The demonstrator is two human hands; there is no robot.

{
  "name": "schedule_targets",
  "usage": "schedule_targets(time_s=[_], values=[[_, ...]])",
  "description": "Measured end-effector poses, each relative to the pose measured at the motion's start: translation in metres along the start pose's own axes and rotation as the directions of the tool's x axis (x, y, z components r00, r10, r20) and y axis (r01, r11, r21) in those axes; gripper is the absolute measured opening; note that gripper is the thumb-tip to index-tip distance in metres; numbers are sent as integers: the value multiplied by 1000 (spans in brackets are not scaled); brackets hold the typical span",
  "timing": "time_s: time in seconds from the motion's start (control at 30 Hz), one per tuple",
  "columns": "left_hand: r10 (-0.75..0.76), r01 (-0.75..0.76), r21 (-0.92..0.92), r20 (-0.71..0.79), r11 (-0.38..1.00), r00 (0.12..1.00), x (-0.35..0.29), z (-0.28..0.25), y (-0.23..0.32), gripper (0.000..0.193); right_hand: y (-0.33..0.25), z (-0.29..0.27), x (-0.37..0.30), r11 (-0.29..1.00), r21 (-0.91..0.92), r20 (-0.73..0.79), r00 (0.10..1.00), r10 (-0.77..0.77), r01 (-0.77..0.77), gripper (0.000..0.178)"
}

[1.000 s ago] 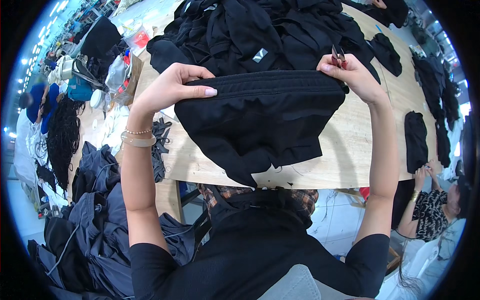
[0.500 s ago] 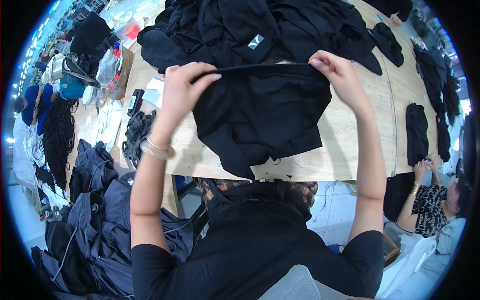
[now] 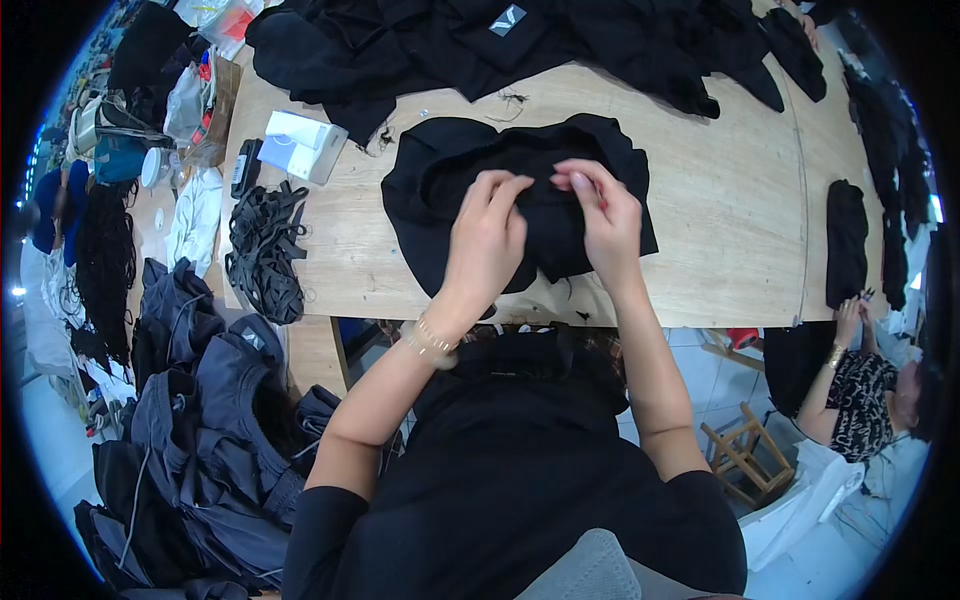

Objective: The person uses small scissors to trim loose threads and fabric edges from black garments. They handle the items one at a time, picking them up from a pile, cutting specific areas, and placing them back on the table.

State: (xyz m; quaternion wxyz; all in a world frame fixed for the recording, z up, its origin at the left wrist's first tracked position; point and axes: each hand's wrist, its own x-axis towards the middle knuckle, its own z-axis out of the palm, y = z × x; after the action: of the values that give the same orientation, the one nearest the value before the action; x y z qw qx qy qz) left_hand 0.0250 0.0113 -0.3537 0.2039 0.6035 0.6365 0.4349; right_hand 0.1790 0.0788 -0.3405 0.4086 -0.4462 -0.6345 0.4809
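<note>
At the worktable (image 3: 720, 230), we are counting two bare hands, one left hand (image 3: 487, 240) and one right hand (image 3: 612, 222), and one black garment (image 3: 552, 235) beneath them. Farther up, we are seeing one heap of black garments (image 3: 620, 45) with one pale patch (image 3: 508, 20) showing; its pieces are overlapping too closely for us to number. At left, we are tallying one white-and-blue box (image 3: 302, 147), one tangle of dark straps (image 3: 265, 250), one white tub (image 3: 156, 167) and one heap of grey garments (image 3: 215, 420), pieces again uncountable. At right, we are adding one folded black piece (image 3: 847, 245), one wooden stool (image 3: 745, 458) and one co-worker in a patterned top (image 3: 858, 412).
</note>
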Motion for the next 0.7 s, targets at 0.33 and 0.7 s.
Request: schedule_targets(time_s=[0.33,0.7], values=[[51,-45,-49,131,998,990,18,34,-51,42,92,-3,35,898,422,35,992,121,-124,22],[-20,20,15,-9,1000,1000,19,18,-67,13,85,21,8,859,486,83,987,136,-159,21]])
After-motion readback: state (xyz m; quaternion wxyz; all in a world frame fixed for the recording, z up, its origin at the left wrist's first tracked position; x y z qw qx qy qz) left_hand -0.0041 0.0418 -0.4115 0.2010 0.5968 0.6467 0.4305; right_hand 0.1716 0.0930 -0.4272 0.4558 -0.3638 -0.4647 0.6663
